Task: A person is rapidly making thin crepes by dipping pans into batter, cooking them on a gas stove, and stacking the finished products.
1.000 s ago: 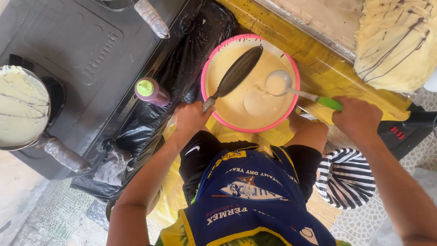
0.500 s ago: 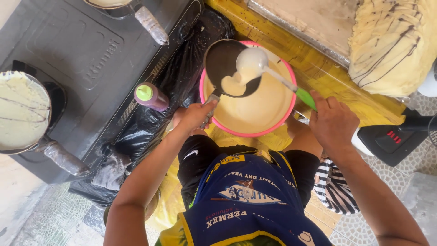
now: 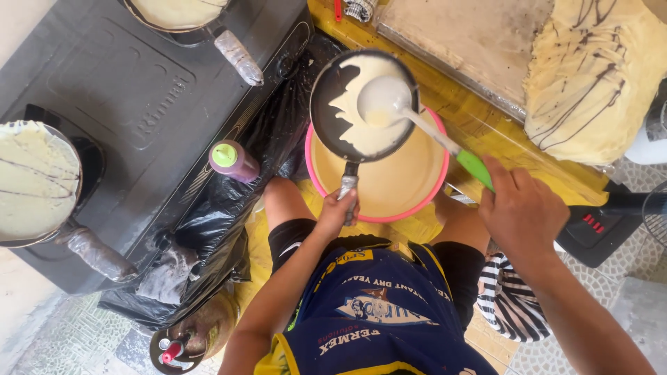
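left hand (image 3: 338, 212) grips pan (image 3: 363, 104) handle | right hand (image 3: 521, 208) grips ladle (image 3: 389, 104), handle end hidden

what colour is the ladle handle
Bright green, on a white ladle held by the right hand over the pan. The head view shows it.

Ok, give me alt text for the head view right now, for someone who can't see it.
Seen from above, the left hand holds a small black frying pan by its handle over a pink-rimmed bowl of pale batter, while the right hand tips a green-handled ladle of batter into the pan. A black stove with two more pans stands alongside.
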